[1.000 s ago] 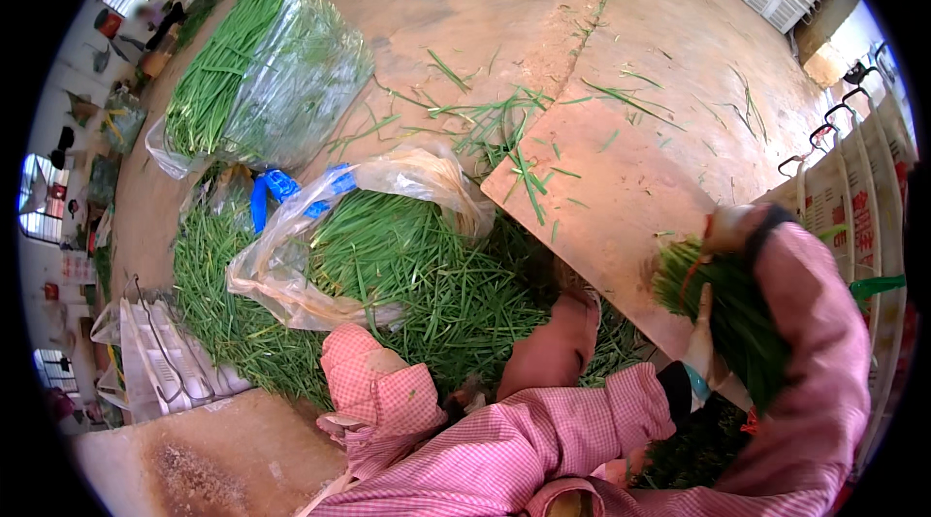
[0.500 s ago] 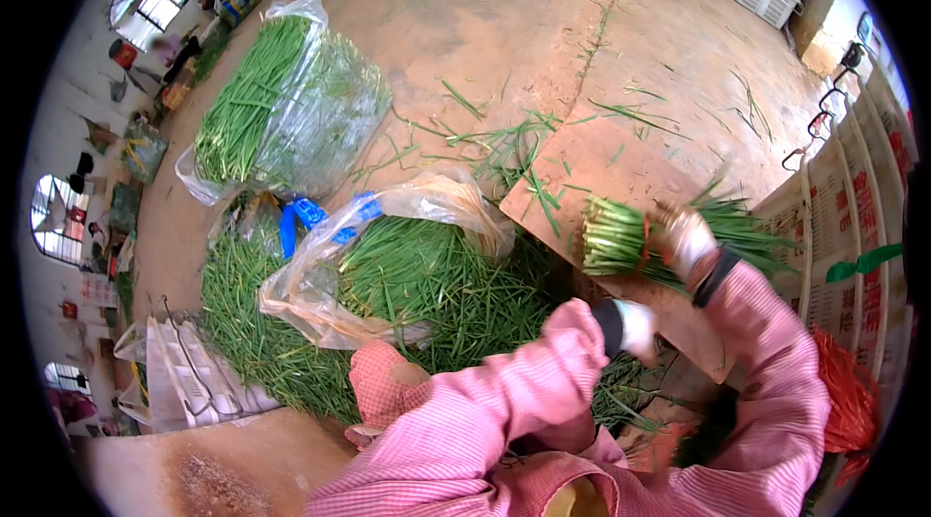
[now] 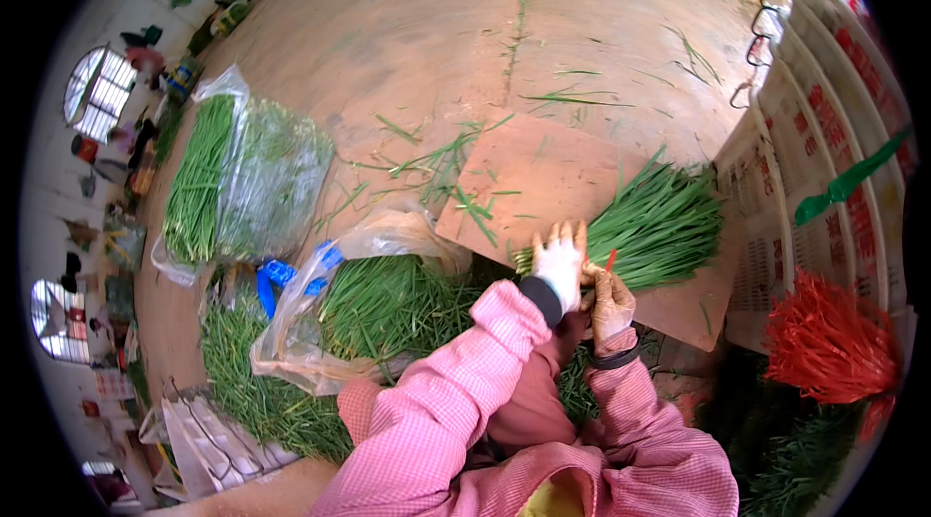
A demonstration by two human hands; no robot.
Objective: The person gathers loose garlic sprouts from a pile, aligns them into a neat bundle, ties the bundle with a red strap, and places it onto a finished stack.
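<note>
A bunch of green chives (image 3: 664,231) lies on a flat brown board (image 3: 533,168), its leaves fanned to the right and its pale stem ends to the left. My left hand (image 3: 560,263), in a white glove with yellowish fingertips, is laid over the stems and grips them from above. Close beside it, at the near edge of the bunch, my right hand (image 3: 613,306) is closed, thumb and fingers pinching a thin red tie (image 3: 612,259) at the stems. The part of the tie under the bunch is hidden.
A clear plastic bag (image 3: 276,367) of loose chives lies left of the board; a wrapped chive bundle (image 3: 199,177) is beyond it. Red strips (image 3: 834,338) hang at the right, below printed white sheeting (image 3: 776,158). Stray leaves (image 3: 572,97) litter the floor.
My left hand has come from beside the bunch onto its stems. My right hand has moved from over the bunch to its near edge, at the red tie. The view has shifted right.
</note>
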